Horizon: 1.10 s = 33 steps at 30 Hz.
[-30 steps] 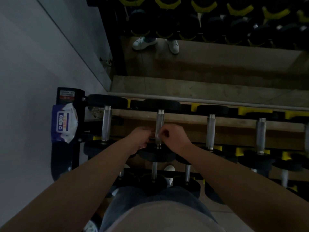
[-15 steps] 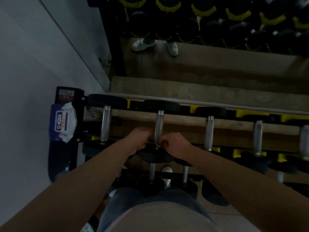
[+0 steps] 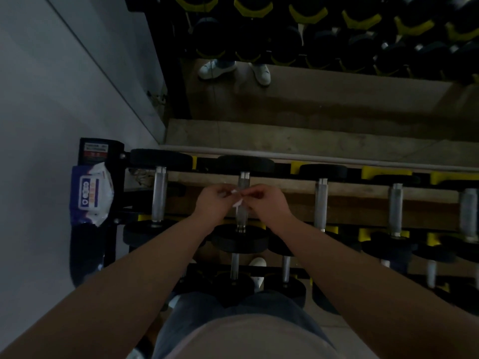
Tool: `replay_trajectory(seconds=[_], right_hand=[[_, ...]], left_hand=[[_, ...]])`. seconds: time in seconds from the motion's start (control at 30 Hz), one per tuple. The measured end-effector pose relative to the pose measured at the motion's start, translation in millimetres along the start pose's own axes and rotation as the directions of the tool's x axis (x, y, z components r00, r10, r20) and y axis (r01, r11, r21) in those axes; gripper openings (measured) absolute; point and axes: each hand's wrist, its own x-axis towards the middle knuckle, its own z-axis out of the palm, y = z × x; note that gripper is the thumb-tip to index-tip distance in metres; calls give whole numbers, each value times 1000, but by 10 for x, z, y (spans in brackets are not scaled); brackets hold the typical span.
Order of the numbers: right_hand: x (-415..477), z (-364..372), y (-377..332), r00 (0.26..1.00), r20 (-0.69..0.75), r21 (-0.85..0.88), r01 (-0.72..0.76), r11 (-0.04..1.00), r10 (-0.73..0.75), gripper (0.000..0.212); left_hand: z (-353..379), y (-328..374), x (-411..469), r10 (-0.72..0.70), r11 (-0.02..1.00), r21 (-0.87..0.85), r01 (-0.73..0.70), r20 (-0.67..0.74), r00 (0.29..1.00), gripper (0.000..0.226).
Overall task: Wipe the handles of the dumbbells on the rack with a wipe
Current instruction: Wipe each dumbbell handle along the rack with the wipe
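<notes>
- White and thin, the wipe (image 3: 238, 200) shows only as a few small corners between the two hands, at the centre of the frame, right over the second dumbbell handle (image 3: 242, 203) from the left on the top row of the rack (image 3: 337, 195).
- The left hand (image 3: 213, 203) and the right hand (image 3: 265, 204) meet at that handle, fingers curled in and pinching the wipe from either side; in this dim light I cannot tell whether the wipe is wrapped round the bar or is being held just above it.
- To do this step well, the wipe should probably go fully round the knurled steel, one hand closing on it, and then slide and twist from one black weight head (image 3: 239, 238) to the other (image 3: 245, 164), so that the underside is cleaned too.
- The bar is short and ends against a weight head on each side, so strokes must be short.
- Open room lies sideways: the first handle (image 3: 159, 196) to the left and the third handle (image 3: 322, 200) to the right stand well apart from the hands.
- A pack of wipes (image 3: 92, 194) sits at the rack's left end, by the grey wall (image 3: 39, 125), within reach for a fresh sheet.
- Lower handles (image 3: 234, 265) lie under the forearms at the bottom centre.
</notes>
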Motion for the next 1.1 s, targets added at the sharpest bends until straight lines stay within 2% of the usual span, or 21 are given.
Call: replay_trajectory(seconds=[0.07,0.13,0.2,0.33,0.4,0.47,0.57,0.63,0.7,0.8,0.87,0.93,1.0,1.1], right_hand=[[32,-33,23,995,-96,-17,-22,1000,20,13],[67,-63,80,985,-135,88,-97,991,108,15],[71,-100,135,977,-121,155,-156,975,175,15],[50,-137,285,976,-91,126,-187,974,199,17],[23,-119,328,971,-82,111,-215,970,225,17],[-9,-84,363,971,-43,79,-232,969,236,16],[-36,-14,379,969,23,-5,-244,970,245,13],[-39,8,361,970,33,-27,-240,970,241,10],[-31,-3,334,968,40,-14,-246,969,246,12],[-24,-61,313,965,56,-6,-257,966,257,14],[-22,-110,297,967,43,24,-251,968,250,15],[-15,-150,282,971,22,49,-239,970,238,17],[-13,-185,265,973,6,62,-232,971,232,18],[-26,-228,279,969,3,80,-246,966,246,19]], left_hand=[[73,73,122,-45,999,-27,42,-120,992,24],[129,132,216,-82,997,-23,79,-210,974,30],[176,120,246,-59,996,51,71,-216,975,34],[214,7,73,62,945,328,-11,-147,987,35],[161,-69,-30,110,901,428,-75,-58,992,34],[74,-153,-60,62,832,547,-89,68,996,31],[-23,-221,-64,-113,683,727,-69,198,974,30],[-28,-215,-68,-134,673,737,-54,194,972,32],[-11,-177,-7,-104,740,673,-20,144,984,26],[65,-81,170,-103,909,406,95,-3,995,15],[126,-23,314,-141,967,211,144,-30,990,8],[145,4,408,-155,984,90,155,-7,988,24],[123,-36,429,-112,983,150,109,13,994,27],[39,-210,329,-80,894,447,-3,166,983,16]])
